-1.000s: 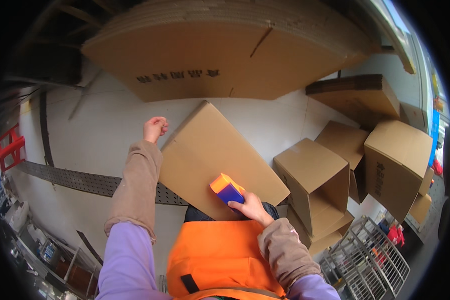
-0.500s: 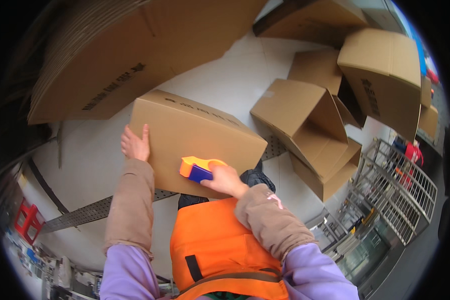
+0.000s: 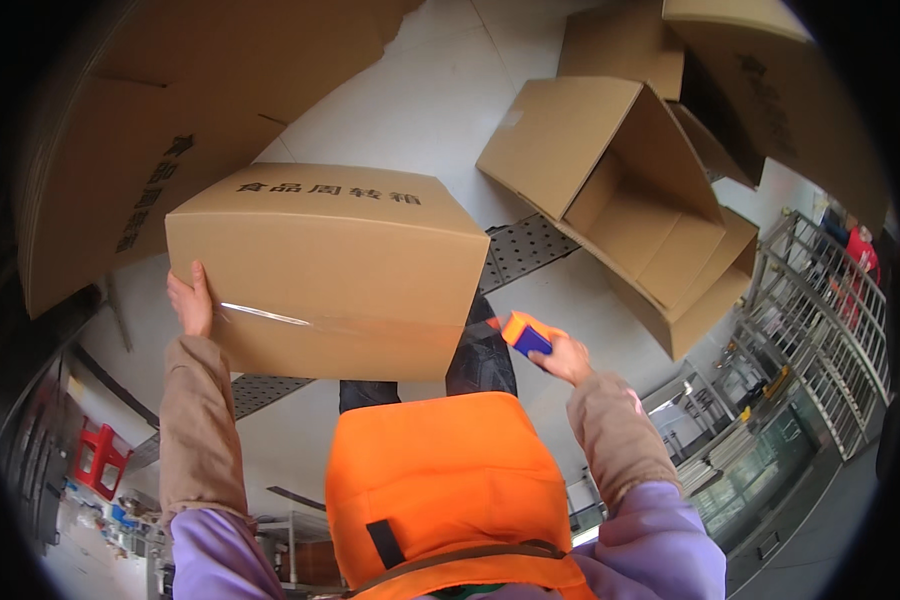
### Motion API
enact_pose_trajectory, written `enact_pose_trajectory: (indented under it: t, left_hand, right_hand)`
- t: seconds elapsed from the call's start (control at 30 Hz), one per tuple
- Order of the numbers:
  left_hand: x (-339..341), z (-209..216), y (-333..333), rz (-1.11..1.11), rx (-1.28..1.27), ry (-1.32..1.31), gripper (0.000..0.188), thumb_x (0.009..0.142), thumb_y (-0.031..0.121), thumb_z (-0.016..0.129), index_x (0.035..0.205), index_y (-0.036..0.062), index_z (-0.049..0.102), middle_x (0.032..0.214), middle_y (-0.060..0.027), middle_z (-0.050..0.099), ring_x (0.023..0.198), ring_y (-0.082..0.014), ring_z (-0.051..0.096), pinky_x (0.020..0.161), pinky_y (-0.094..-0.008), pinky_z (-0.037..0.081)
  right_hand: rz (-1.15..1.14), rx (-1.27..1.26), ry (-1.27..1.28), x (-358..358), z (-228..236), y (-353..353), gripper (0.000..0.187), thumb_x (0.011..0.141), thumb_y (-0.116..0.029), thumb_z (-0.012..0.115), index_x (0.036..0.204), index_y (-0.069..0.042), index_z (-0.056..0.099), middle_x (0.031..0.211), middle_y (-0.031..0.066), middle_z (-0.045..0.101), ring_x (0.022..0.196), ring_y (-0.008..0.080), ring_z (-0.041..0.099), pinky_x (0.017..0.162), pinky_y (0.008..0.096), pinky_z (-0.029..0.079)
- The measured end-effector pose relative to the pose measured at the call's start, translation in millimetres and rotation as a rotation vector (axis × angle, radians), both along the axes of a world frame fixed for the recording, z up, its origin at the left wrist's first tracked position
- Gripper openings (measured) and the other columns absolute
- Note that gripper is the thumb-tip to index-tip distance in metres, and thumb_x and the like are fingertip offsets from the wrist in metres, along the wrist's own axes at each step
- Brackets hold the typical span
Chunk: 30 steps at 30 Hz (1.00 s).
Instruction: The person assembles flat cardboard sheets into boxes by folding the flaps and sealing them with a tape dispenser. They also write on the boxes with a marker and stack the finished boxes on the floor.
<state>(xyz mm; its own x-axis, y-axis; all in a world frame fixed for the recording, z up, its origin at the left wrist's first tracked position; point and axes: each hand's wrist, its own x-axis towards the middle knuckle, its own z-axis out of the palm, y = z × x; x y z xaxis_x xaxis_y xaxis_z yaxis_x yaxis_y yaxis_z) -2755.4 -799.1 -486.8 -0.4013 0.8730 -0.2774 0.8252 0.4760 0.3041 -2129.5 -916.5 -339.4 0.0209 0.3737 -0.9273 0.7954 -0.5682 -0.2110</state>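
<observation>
A closed brown cardboard box (image 3: 330,255) with dark printing stands in front of my legs. My left hand (image 3: 192,300) grips its left edge, thumb on the face towards me. In my right hand (image 3: 567,357) is an orange and blue tape dispenser (image 3: 531,338), held off the box's right side. A strip of clear tape (image 3: 265,314) shines on the near face beside my left hand. It stretches across to the right edge and on towards the dispenser.
Large cardboard sheets (image 3: 100,130) lean at the left. Open boxes (image 3: 595,150) lie to the right, over a perforated metal floor strip (image 3: 530,248). Further right stands a metal rack (image 3: 820,320); a red stool (image 3: 100,460) is at the lower left.
My right hand has carried the tape dispenser rightward from the box's face to beyond its right edge, drawing tape out. The box now appears further left, my left hand still at its left edge.
</observation>
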Motion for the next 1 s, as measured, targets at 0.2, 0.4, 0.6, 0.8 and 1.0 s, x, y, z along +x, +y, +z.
enact_pose_trajectory:
  t: [0.2, 0.4, 0.6, 0.8, 1.0]
  left_hand:
    - [-25.0, -8.4, -3.3, -0.006, -0.05, -0.039, 0.079, 0.096, 0.06, 0.046, 0.139, -0.0053, 0.035, 0.135, -0.0301, 0.044, 0.127, -0.0435, 0.039, 0.107, -0.0488, 0.032]
    - [-20.1, -8.7, 4.5, 0.001, -0.075, -0.096, 0.086, 0.094, 0.064, 0.047, 0.142, -0.0061, 0.032, 0.138, -0.0314, 0.042, 0.129, -0.0435, 0.037, 0.108, -0.0489, 0.031]
    - [-14.7, -9.6, 5.1, 0.07, -0.095, -0.085, 0.086, 0.094, 0.064, 0.046, 0.142, -0.0054, 0.031, 0.139, -0.0302, 0.041, 0.13, -0.0443, 0.035, 0.108, -0.0494, 0.03]
    - [-18.2, 7.3, 8.1, 0.141, -0.085, -0.337, 0.078, 0.093, 0.059, 0.056, 0.137, -0.0039, 0.042, 0.135, -0.0195, 0.051, 0.124, -0.0314, 0.048, 0.105, -0.0384, 0.036]
    - [-34.7, 12.1, 23.1, 0.327, -0.29, -0.512, 0.073, 0.092, 0.058, 0.058, 0.133, -0.0021, 0.053, 0.13, -0.0107, 0.061, 0.118, -0.019, 0.055, 0.1, -0.0307, 0.041]
  right_hand:
    - [0.054, 0.098, -0.082, 25.5, 28.0, -25.1, 0.054, 0.075, -0.045, 0.073, 0.105, -0.001, 0.065, 0.093, 0.0201, 0.069, 0.09, 0.0371, 0.067, 0.081, 0.0436, 0.052]
    - [0.198, 0.224, -0.208, 47.9, 136.9, -25.4, 0.047, 0.075, -0.041, 0.074, 0.098, -0.002, 0.064, 0.088, 0.0199, 0.067, 0.085, 0.0404, 0.065, 0.076, 0.0462, 0.051]
    - [0.241, 0.112, -0.227, 48.6, 62.3, -15.9, 0.051, 0.074, -0.045, 0.071, 0.102, -0.002, 0.066, 0.094, 0.0193, 0.069, 0.091, 0.037, 0.065, 0.081, 0.0451, 0.05]
    - [0.169, -0.146, -0.186, -10.6, -58.0, 13.3, 0.058, 0.071, -0.052, 0.073, 0.111, -0.01, 0.069, 0.099, 0.0147, 0.071, 0.096, 0.0312, 0.068, 0.086, 0.0408, 0.051]
    - [-0.228, -0.135, -0.352, -108.7, -135.8, 8.4, 0.052, 0.073, -0.047, 0.073, 0.109, -0.008, 0.072, 0.107, 0.0186, 0.07, 0.105, 0.0328, 0.065, 0.089, 0.0408, 0.05]
